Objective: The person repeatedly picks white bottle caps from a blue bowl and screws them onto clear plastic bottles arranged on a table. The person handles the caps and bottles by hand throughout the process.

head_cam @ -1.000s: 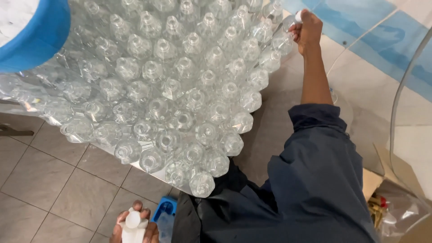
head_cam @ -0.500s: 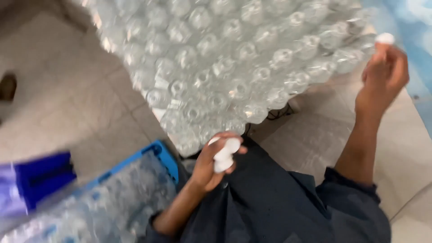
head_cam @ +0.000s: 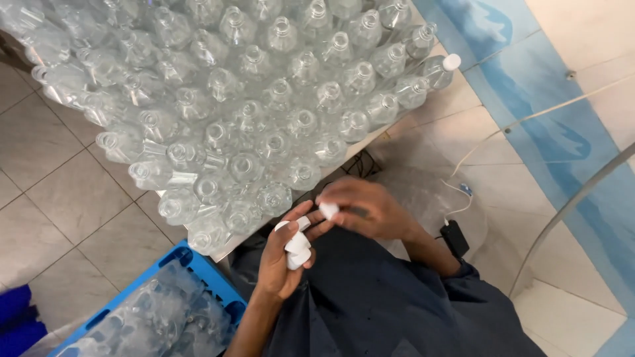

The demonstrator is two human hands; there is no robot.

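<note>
A dense block of clear plastic bottles [head_cam: 251, 112] stands upright, mouths open toward me. One bottle at the far right corner wears a white cap [head_cam: 452, 61]. My left hand [head_cam: 283, 261] is cupped around several white caps [head_cam: 297, 246] just below the near edge of the bottles. My right hand [head_cam: 367, 210] meets it from the right and pinches a single white cap [head_cam: 329, 210] between the fingertips. Both hands hover over my dark blue lap.
A blue crate [head_cam: 185, 258] holding clear bottles sits at the lower left on the tiled floor. A black adapter [head_cam: 455, 238] with a white cable lies to the right, beside a blue-and-white wall panel [head_cam: 549, 125] and a curved metal rod.
My right hand has come down from the far right corner of the bottles to meet my left hand, leaving a capped bottle there. It now pinches a fresh cap.
</note>
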